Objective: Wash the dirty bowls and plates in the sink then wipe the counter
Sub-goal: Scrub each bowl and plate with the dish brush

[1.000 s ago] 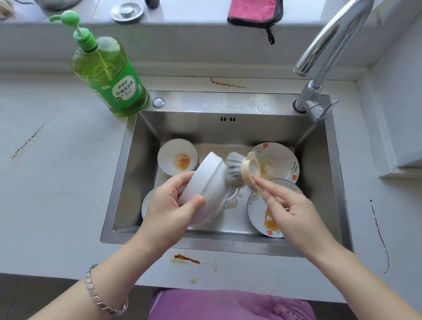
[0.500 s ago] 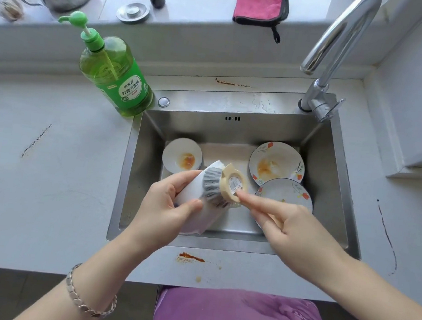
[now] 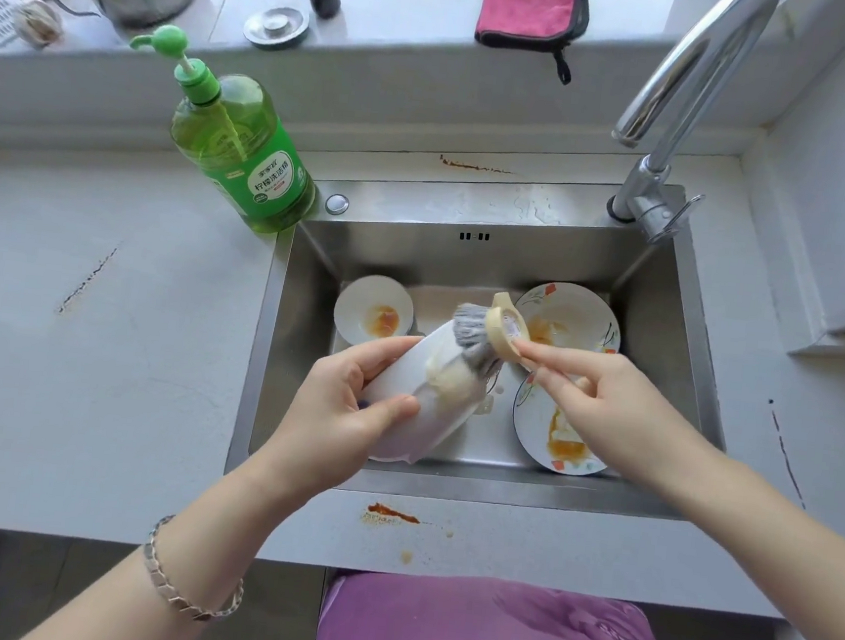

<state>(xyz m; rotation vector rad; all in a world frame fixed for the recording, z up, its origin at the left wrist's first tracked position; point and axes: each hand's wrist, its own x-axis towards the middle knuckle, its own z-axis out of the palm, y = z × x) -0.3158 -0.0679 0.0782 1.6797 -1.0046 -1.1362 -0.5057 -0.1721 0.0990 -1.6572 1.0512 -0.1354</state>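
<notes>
- My left hand (image 3: 344, 410) grips the white bowl (image 3: 431, 424). The fingers (image 3: 381, 352) curl over its upper rim and the thumb presses on the near side.
- The bowl is tipped on edge and held above the sink's floor, left of centre, with a patch of suds on it.
- My right hand (image 3: 608, 404) pinches the dish brush (image 3: 505, 327) by its beige round head, fingers extended along it and closed on it.
- The brush's grey bristles point left and touch the top of the bowl, right at the suds.
- The steel sink (image 3: 497, 489) is set into the grey surface (image 3: 96, 366).
- A small bowl (image 3: 374, 310) with an orange smear sits on the sink floor at the back left.
- A flowered plate (image 3: 581, 314) lies at the back right, and a second plate (image 3: 538, 434) with orange residue lies nearer me, partly under my right hand.
- A green pump bottle of dish soap (image 3: 243, 147) stands at the sink's back left corner, and the faucet (image 3: 685, 87) rises from the back right.
- A folded pink cloth (image 3: 530, 13) lies on the ledge behind the sink.
- A reddish-brown stain (image 3: 391, 513) marks the surface just in front of the sink, and another (image 3: 471, 164) marks it behind.
- A metal bracelet (image 3: 188, 591) is on my left wrist.
</notes>
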